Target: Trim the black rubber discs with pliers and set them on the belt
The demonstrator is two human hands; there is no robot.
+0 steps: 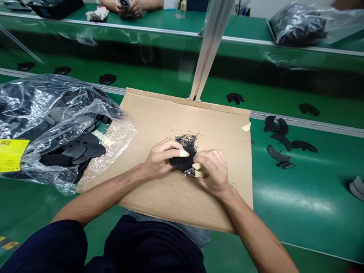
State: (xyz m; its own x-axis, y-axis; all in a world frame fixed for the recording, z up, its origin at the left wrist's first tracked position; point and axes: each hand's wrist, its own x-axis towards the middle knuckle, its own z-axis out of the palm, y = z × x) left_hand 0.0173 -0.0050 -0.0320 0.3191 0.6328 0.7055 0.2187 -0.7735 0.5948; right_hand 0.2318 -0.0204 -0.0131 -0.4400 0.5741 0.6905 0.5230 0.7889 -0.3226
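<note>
At the centre of the brown cardboard sheet (148,113): flat round black disc (176,163), taken as clock centre, 12 o'clock pointing away from the person. Whether its underside touches the cardboard cannot be told.

Left hand (159,161), at 9 o'clock: grasping the disc by its near-left edge, thumb laid over the upper face; pale yellow covering (183,153) on the thumb. Right hand (212,168), at 3 to 4 o'clock: fingers curled round a small silver-coloured metal tool (188,173), tip at the disc's lower right edge; tool type not legible, mostly hidden by the fingers. Similar pale coverings on right-hand digits.

Loose black crumbs (186,139) scattered on the cardboard at 12 o'clock, densest just beside the disc.

At 9 to 10 o'clock: large clear plastic bag (51,117), its mouth lying over the cardboard's left side; many dark discs (75,152) inside, overlapping; bright yellow label (13,155) on the bag.

At 2 to 3 o'clock: curved black pieces (281,141) in a loose cluster on the glossy green table (301,197), well apart from the hands. Further arc-shaped black pieces (235,98) beyond the metal rail (313,124), between 1 and 3 o'clock. Upright aluminium post (209,45) between 12 and 1. Co-worker's hands (129,8) at 11 o'clock, around a dark object, details unclear.
</note>
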